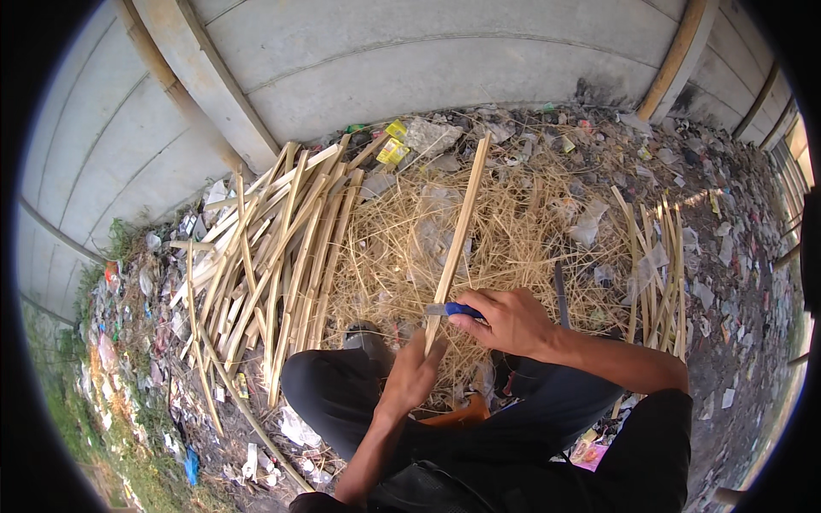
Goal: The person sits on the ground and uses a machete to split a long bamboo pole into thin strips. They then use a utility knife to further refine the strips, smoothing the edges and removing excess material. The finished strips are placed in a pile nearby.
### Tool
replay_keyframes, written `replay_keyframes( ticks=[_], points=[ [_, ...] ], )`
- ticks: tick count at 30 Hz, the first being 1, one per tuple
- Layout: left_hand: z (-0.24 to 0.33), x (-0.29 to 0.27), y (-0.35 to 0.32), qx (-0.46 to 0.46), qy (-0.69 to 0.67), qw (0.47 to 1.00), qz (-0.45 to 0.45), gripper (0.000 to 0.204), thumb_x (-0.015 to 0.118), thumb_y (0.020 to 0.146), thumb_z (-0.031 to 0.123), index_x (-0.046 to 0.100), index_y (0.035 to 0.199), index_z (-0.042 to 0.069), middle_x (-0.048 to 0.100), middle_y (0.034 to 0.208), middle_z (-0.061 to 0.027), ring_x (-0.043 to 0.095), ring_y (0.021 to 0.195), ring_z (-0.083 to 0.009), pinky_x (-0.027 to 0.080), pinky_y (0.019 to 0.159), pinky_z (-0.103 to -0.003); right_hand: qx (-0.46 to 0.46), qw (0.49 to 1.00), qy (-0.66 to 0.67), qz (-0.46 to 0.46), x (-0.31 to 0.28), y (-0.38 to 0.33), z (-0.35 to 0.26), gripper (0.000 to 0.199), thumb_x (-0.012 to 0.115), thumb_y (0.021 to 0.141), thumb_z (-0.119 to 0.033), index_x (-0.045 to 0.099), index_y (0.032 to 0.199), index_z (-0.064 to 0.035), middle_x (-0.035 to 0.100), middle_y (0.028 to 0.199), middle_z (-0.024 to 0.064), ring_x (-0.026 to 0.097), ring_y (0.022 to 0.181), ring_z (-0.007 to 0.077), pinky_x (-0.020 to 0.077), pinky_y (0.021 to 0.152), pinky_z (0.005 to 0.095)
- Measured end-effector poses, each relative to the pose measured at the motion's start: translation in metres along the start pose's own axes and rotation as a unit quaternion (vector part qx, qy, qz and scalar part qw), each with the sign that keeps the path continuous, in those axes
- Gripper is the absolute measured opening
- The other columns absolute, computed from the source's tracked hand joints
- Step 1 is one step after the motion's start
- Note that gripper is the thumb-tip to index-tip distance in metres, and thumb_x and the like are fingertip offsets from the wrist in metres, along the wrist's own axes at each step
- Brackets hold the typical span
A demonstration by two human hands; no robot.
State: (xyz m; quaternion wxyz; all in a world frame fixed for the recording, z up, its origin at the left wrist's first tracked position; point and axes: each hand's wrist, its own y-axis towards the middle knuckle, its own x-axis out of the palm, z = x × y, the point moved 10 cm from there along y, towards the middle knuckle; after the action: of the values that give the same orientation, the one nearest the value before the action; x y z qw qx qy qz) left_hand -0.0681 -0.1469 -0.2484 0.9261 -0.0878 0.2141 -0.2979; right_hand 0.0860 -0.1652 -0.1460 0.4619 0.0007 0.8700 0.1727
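My left hand (415, 374) is closed round the near end of a long bamboo strip (464, 214), slightly blurred. From there the strip slants up and away from me, its far end raised over the litter near the wall. My right hand (513, 321) grips a knife (436, 309) by its blue handle, just beyond the left hand. The short blade points left and lies across the strip, seemingly touching it. Dry shavings (530, 248) cover the ground beneath the strip.
Many split bamboo strips (291, 248) lie piled at the left, and a smaller bunch (663, 282) rests at the right. A dark flat blade-like piece (560, 291) stands near my right knee. Behind is a concrete wall (445, 60). Plastic litter (393, 150) is scattered around.
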Motion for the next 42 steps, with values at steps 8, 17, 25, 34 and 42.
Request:
replay_keyframes(
  ticks=[8,17,25,34,42],
  points=[
    [0.001,0.004,-0.006,-0.038,0.018,0.998,-0.042,0.028,0.055,0.105,0.025,0.055,0.113,-0.002,0.064,0.084,-0.0238,0.063,0.078,-0.0347,0.048,0.072,-0.045,0.021,0.999,-0.024,-0.027,0.000,0.000,0.009,0.030,0.067,0.101,-0.040,0.069,0.107,-0.0102,0.072,0.079,0.0098,0.069,0.060,0.0291,0.0541,0.053,0.0399],
    [-0.023,0.005,-0.029,-0.004,0.027,0.998,-0.059,0.028,0.055,0.104,0.026,0.057,0.111,-0.002,0.059,0.074,-0.0132,0.057,0.068,-0.0227,0.047,0.067,-0.042,0.115,0.992,-0.035,0.035,-0.037,0.014,0.074,0.035,0.061,0.104,-0.042,0.068,0.108,-0.0083,0.072,0.080,0.0117,0.068,0.063,0.0316,0.0524,0.057,0.0440],
    [-0.046,0.008,-0.055,-0.045,0.040,0.994,-0.093,0.041,0.047,0.110,0.039,0.055,0.108,-0.001,0.056,0.071,-0.0136,0.057,0.065,-0.0250,0.047,0.065,-0.042,0.260,0.948,-0.091,0.160,-0.097,0.005,0.184,0.037,0.057,0.107,-0.041,0.067,0.106,-0.0052,0.061,0.062,0.0094,0.057,0.049,0.0235,0.0429,0.051,0.0403],
    [-0.034,-0.006,-0.035,-0.069,0.026,0.996,-0.052,0.053,0.053,0.107,0.049,0.053,0.105,-0.003,0.063,0.078,-0.0253,0.064,0.074,-0.0361,0.048,0.072,-0.047,0.157,0.987,0.028,0.029,-0.043,0.007,0.096,0.035,0.058,0.107,-0.041,0.065,0.108,-0.0063,0.062,0.063,0.0095,0.058,0.051,0.0261,0.0430,0.051,0.0408],
    [0.006,-0.018,-0.018,-0.011,-0.018,1.000,0.019,0.047,0.064,0.104,0.041,0.058,0.100,-0.005,0.061,0.069,-0.0176,0.056,0.066,-0.0179,0.047,0.063,-0.041,-0.006,1.000,-0.002,-0.024,-0.004,-0.006,0.009,0.031,0.064,0.102,-0.040,0.065,0.108,-0.0094,0.074,0.085,0.0089,0.072,0.066,0.0301,0.0554,0.055,0.0412]
  ],
)
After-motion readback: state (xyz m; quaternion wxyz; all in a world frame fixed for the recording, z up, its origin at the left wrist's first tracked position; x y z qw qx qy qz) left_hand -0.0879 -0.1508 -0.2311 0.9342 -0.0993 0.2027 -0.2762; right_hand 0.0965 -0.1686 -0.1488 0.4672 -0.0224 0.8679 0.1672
